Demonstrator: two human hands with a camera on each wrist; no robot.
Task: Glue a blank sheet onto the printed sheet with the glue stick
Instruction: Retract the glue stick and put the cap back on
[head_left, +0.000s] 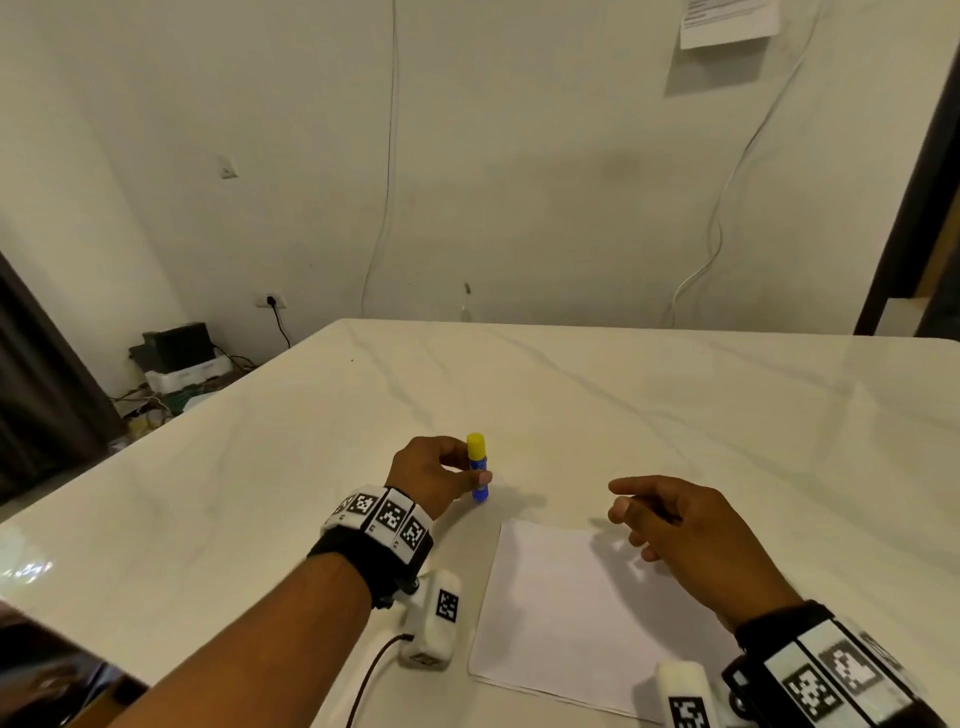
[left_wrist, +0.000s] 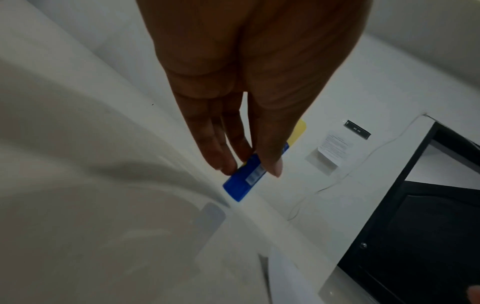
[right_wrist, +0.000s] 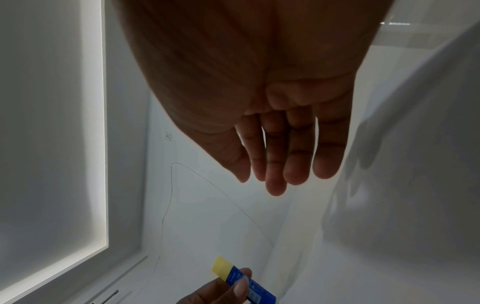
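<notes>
A blue glue stick (head_left: 478, 470) with a yellow cap stands upright at the middle of the white marble table (head_left: 675, 405). My left hand (head_left: 441, 475) pinches its blue barrel between thumb and fingers. In the left wrist view the glue stick (left_wrist: 244, 179) shows between the thumb and fingertips (left_wrist: 226, 164). A blank white sheet (head_left: 566, 613) lies flat near the front edge, right of my left wrist. My right hand (head_left: 670, 519) hovers over the sheet's far right corner, fingers loosely extended and holding nothing. The right wrist view shows the glue stick (right_wrist: 241, 279) in the other hand. No printed face shows on the sheet.
The table runs back to a white wall with hanging cables (head_left: 387, 156) and a paper notice (head_left: 727, 21). Boxes and wires (head_left: 176, 364) sit on the floor at the left. A dark door frame (head_left: 914, 208) stands at the right.
</notes>
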